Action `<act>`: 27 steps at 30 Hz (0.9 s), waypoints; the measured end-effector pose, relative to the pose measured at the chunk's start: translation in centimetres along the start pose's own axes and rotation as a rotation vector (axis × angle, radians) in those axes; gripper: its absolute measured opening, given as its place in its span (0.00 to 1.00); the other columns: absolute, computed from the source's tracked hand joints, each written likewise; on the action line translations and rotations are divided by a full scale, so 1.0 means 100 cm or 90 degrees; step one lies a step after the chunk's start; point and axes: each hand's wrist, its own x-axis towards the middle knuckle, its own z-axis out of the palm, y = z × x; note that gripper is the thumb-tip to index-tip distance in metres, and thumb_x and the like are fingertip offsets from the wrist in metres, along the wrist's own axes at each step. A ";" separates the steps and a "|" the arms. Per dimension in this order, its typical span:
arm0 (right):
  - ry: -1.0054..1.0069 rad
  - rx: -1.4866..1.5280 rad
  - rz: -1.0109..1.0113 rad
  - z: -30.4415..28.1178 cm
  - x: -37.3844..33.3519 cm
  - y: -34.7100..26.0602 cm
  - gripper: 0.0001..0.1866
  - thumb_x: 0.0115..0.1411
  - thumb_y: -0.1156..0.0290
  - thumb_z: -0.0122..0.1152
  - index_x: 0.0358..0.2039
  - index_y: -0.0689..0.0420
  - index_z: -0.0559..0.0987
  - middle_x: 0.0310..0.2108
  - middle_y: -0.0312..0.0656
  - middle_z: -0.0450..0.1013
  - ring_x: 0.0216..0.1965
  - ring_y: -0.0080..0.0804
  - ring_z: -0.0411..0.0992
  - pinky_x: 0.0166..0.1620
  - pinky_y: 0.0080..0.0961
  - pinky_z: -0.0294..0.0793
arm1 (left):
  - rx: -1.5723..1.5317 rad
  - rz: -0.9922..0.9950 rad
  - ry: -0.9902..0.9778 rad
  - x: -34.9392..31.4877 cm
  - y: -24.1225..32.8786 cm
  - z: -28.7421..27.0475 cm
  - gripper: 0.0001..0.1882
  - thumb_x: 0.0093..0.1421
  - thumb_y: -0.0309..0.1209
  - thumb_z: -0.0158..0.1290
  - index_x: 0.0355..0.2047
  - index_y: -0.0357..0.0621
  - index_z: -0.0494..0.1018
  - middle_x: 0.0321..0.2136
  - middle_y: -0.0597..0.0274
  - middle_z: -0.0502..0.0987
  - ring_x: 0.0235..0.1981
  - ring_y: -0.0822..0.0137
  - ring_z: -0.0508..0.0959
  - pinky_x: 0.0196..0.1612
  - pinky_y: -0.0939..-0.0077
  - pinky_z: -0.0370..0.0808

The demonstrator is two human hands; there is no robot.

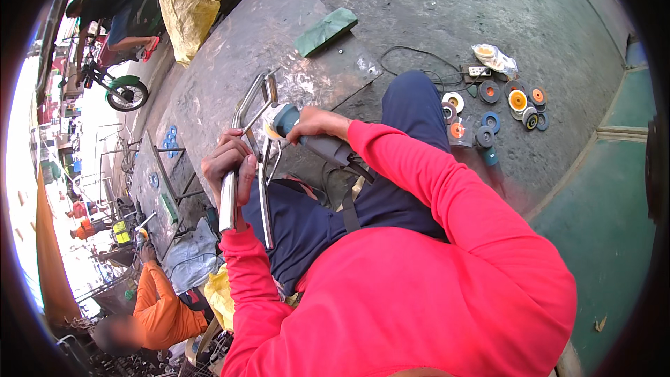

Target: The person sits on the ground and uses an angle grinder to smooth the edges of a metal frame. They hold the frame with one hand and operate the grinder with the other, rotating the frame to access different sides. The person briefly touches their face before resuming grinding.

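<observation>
My left hand (232,159) is closed around a shiny bent metal tube frame (228,202), whose lower ends reach over my lap. In my right hand (317,124) is an angle grinder (285,119) with a teal head and a dark grey body, gripped near the head. Its pale yellowish disc (271,128) is at the frame's tubes, close to my left fingers. Whether the disc touches the metal or spins, I cannot tell. The far end of the frame stands over a worn, stained board (230,56).
A green block (326,31) lies on the board. To the right are several grinding discs (518,100), a power strip (479,71), a cable (412,49) and a plastic bag (494,60). A person in orange (164,304) works at the left. A motorcycle (125,93) stands beyond.
</observation>
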 end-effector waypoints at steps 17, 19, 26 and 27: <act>-0.020 0.033 0.001 -0.004 -0.002 0.004 0.17 0.35 0.58 0.72 0.18 0.59 0.82 0.20 0.45 0.76 0.19 0.33 0.72 0.23 0.31 0.69 | 0.011 -0.001 0.007 -0.004 0.000 0.001 0.13 0.47 0.25 0.55 0.12 0.38 0.62 0.13 0.61 0.66 0.22 0.65 0.72 0.52 0.54 0.70; -0.081 0.044 0.010 -0.006 -0.003 0.002 0.17 0.34 0.59 0.72 0.19 0.61 0.82 0.22 0.45 0.76 0.21 0.34 0.73 0.24 0.31 0.69 | 0.012 -0.002 -0.009 -0.004 0.000 0.001 0.14 0.48 0.25 0.55 0.12 0.38 0.62 0.13 0.60 0.66 0.22 0.65 0.72 0.52 0.54 0.70; -0.058 0.057 0.057 -0.013 -0.008 0.000 0.18 0.33 0.58 0.72 0.22 0.59 0.84 0.25 0.45 0.78 0.26 0.34 0.75 0.30 0.30 0.72 | 0.016 0.006 -0.004 -0.005 0.000 -0.002 0.10 0.45 0.22 0.54 0.12 0.36 0.66 0.14 0.59 0.69 0.22 0.64 0.74 0.51 0.55 0.72; -0.099 0.075 0.031 -0.012 -0.009 0.001 0.18 0.33 0.59 0.72 0.22 0.60 0.83 0.25 0.45 0.77 0.24 0.34 0.74 0.28 0.31 0.71 | 0.025 -0.001 -0.015 -0.005 0.000 -0.002 0.11 0.47 0.23 0.54 0.12 0.36 0.65 0.14 0.59 0.68 0.22 0.64 0.73 0.51 0.55 0.71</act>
